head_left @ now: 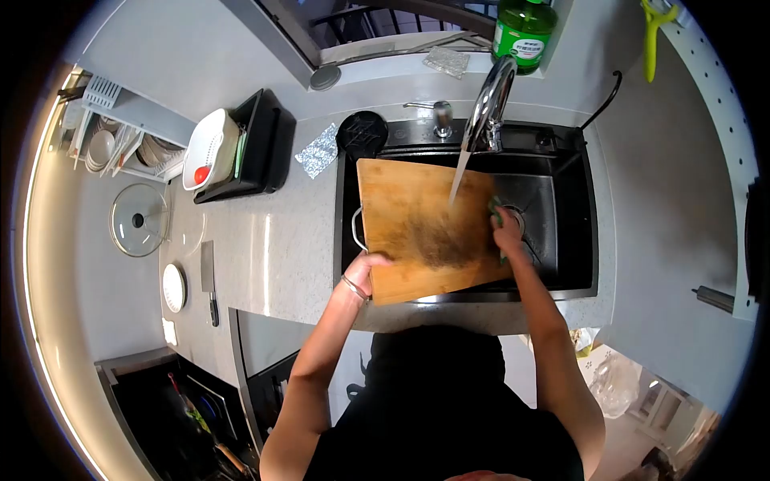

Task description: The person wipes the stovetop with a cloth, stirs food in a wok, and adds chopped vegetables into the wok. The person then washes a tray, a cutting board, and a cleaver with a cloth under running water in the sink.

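A wooden cutting board (401, 200) with a dark stained patch lies tilted across the black sink (589, 240). My left hand (367, 272) grips its lower left corner, thumb on top. At the board's right edge my right hand (507, 232) is closed on a green scrubbing pad (495, 212), which shows only in part. Water runs from the chrome faucet (491, 96) onto the upper right of the board. A white handle sticks out at the board's left edge.
Left on the counter (241, 240) are a cleaver (208, 268), a white dish (173, 288), a glass lid (139, 220) and a black rack (269, 144) with a white basket (210, 148). A green soap bottle (523, 36) stands behind the faucet; a black round item (362, 135) sits by the sink.
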Available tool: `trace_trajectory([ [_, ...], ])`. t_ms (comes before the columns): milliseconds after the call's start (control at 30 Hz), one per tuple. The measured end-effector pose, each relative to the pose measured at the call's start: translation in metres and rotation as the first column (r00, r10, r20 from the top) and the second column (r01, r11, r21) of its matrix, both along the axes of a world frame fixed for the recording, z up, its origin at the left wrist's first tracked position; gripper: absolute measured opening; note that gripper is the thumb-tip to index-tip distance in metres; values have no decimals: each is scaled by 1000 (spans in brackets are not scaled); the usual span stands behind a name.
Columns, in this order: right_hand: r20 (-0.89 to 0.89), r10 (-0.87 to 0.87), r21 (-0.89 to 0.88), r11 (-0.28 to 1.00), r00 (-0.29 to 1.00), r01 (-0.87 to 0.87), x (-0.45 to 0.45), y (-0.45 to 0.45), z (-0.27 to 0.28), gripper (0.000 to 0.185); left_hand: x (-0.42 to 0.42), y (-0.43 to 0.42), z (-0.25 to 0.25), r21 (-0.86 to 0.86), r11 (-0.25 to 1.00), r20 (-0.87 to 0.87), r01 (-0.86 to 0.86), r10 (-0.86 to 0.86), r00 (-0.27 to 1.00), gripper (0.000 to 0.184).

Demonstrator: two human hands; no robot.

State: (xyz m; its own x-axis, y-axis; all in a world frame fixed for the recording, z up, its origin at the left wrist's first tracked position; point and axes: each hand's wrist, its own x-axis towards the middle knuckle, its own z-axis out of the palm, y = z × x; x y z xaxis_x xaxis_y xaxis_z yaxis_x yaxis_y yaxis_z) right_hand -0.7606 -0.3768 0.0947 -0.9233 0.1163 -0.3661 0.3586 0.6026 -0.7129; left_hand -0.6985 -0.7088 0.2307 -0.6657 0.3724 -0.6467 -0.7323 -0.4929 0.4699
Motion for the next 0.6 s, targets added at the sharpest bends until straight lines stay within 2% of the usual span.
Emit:
trace_trajectory([
  [100, -333, 217, 150, 973, 918, -176, 17, -48, 34, 36, 0, 12, -2, 13, 1000, -2, 9, -9, 1000, 55],
  [167, -446, 139, -14, 987, 884, -162, 16, -92, 39, 34, 0, 17, -4, 43, 999, -22, 5, -4, 1000, 55],
  [233, -472, 223, -184, 921, 853, -343, 7, -133, 90, 33, 2, 22, -5, 5, 1000, -2, 5, -5, 1000, 51],
  [300, -708, 326, 46, 907, 626, -419, -3, -172, 128, 30, 4, 24, -4, -46, 999, 15, 18, -17, 1000, 49],
  [367, -784, 315, 85, 908, 534, -411, -20, -199, 147, 31, 6, 25, 1, -69, 998, -27, -1, -1, 1000, 47],
  [433, -787, 219, -83, 889, 577, -451, -44, -209, 137, 31, 9, 14, 12, -100, 995, -56, -11, 6, 998, 50],
  [467, -782, 171, -167, 869, 600, -465, -52, -211, 129, 31, 10, 9, 17, -69, 997, 3, -36, 36, 999, 54],
  [567, -695, 182, -79, 942, 696, -325, -52, -184, 107, 33, 20, 2, 35, 2, 992, -36, -123, 123, 992, 58],
  [600, -432, 152, -153, 959, 889, -239, -46, -167, 114, 34, 23, -4, 35, -23, 990, -30, -142, 141, 990, 59],
])
